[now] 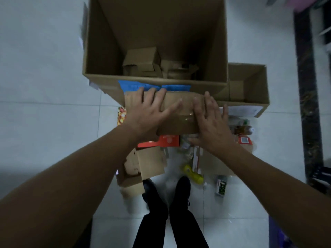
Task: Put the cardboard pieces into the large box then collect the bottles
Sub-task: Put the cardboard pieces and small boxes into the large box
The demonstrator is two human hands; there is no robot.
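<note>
A large open cardboard box (100,51) stands on the floor ahead, with smaller cardboard pieces (141,63) lying at its bottom. In front of its near wall is a flat brown cardboard piece (180,115) with clear tape across it. My left hand (148,111) lies spread on its left part, fingers straight. My right hand (211,122) lies flat on its right end, thumb below the lower edge. On the floor beneath lie more cardboard pieces (150,163), a yellow bottle (194,174) and a brownish bottle (243,128).
A smaller open cardboard box (258,83) stands right of the large one. A red carton (166,141), a small green-and-white carton (221,187) and paper scraps lie around my black shoes (182,190). A dark strip (308,86) runs along the right.
</note>
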